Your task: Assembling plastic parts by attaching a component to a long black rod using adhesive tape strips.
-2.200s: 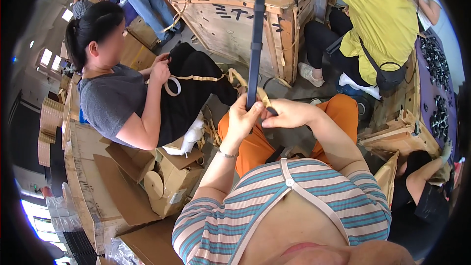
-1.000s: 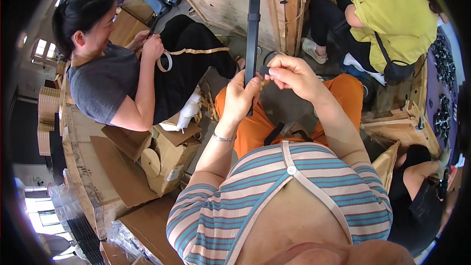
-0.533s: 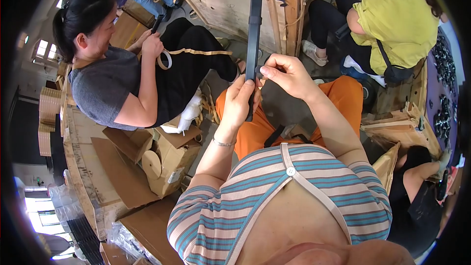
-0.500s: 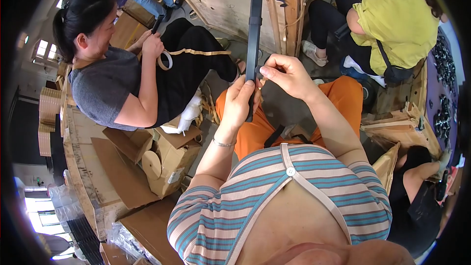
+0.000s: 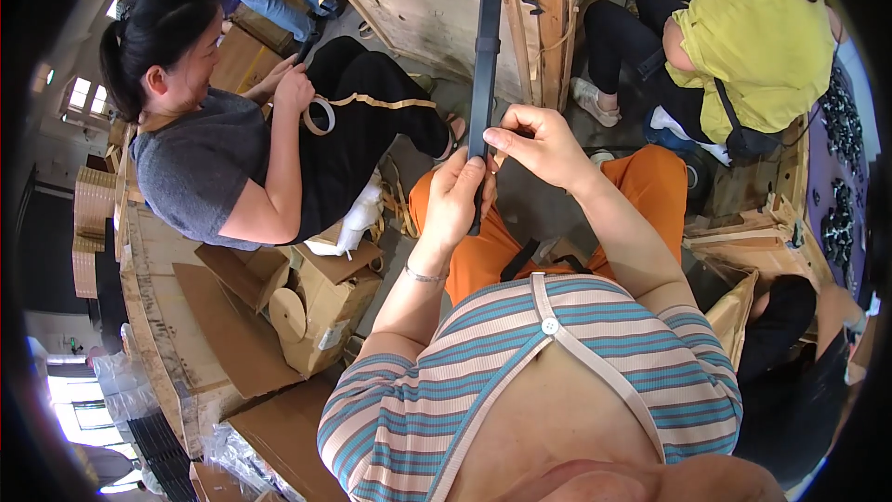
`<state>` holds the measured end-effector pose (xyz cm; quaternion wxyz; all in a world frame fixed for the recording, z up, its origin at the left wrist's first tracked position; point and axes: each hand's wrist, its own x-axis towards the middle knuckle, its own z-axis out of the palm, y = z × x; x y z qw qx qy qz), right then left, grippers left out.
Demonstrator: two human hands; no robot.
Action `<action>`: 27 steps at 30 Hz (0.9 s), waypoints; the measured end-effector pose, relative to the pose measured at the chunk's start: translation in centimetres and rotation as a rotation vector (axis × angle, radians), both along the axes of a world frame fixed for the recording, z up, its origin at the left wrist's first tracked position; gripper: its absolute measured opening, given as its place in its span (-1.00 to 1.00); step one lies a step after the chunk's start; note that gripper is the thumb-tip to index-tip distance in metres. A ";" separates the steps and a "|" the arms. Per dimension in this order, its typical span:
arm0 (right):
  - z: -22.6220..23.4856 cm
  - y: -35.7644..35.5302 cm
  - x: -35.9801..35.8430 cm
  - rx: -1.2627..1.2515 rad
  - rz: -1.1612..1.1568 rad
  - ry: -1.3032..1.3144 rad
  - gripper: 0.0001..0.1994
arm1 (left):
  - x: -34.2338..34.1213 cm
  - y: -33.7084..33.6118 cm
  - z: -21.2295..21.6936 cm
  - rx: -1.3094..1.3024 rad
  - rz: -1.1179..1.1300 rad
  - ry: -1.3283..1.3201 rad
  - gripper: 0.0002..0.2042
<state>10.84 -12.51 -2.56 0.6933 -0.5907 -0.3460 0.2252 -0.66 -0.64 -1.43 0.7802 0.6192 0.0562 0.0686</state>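
Observation:
A long, narrow black bar (image 5: 486,56) stands nearly upright in front of me and runs out past the top edge, with a raised band partway up. Wrapped round its lower part is my left hand (image 5: 457,193), thumb lying on the front face. My right hand (image 5: 544,151) is closed in a pinch at the bar's right edge, just above the left thumb. Whatever its fingertips hold is too small to make out. Below the hands, the bar's lower end hangs between my knees in orange trousers (image 5: 650,184).
At left a seated person (image 5: 218,144) holds a dark piece, a tape roll (image 5: 319,116) by the wrist. Cardboard boxes (image 5: 325,311) sit beside my left arm. Ahead stands a wooden crate (image 5: 437,14). A person in yellow (image 5: 753,46) crouches at right, near a wooden box (image 5: 753,242).
My right hand has shifted slightly left, its thumb now against the bar's edge. My left hand and the bar have dropped slightly. The seated person's hands have lowered.

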 end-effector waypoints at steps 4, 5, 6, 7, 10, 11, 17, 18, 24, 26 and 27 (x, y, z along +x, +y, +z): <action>0.0 -0.1 0.4 -0.070 -0.014 -0.078 -0.76 | 0.0 0.0 -0.5 0.068 0.011 0.004 -0.78; -0.5 0.2 0.7 -0.067 0.027 -0.067 -0.76 | 0.0 0.0 -0.5 0.074 0.017 -0.003 -0.78; -0.6 0.3 0.9 -0.065 0.068 -0.056 -0.76 | 0.0 0.0 -0.5 0.076 0.013 -0.005 -0.78; -0.5 0.3 0.9 -0.052 0.131 -0.038 -0.80 | 0.0 0.0 -0.5 0.095 0.006 0.003 -0.78; 0.5 0.3 0.4 0.071 0.225 0.085 -0.84 | 0.0 0.0 -0.4 0.099 -0.027 -0.005 -0.78; 1.2 0.0 0.3 0.068 0.272 0.123 -0.90 | 0.0 0.0 -0.4 0.082 -0.051 -0.018 -0.78; 3.8 -1.2 0.0 0.103 0.147 -0.165 -0.92 | -0.1 0.0 0.6 0.205 -0.045 -0.078 -0.77; 4.3 -1.4 0.0 0.051 0.056 -0.274 -0.92 | -0.1 0.0 0.6 0.280 0.033 -0.050 -0.76; 5.3 -1.5 -1.0 -0.010 -0.124 -0.306 -0.84 | 0.6 -0.8 1.0 0.332 0.327 -0.178 -0.72; 5.9 -2.4 -1.5 -0.071 -0.172 -0.372 -0.81 | 0.3 -0.5 1.4 0.157 0.234 -0.076 -0.76; 6.3 -2.9 -1.6 -0.093 -0.183 -0.358 -0.80 | 0.2 -0.5 1.9 0.154 0.238 -0.079 -0.76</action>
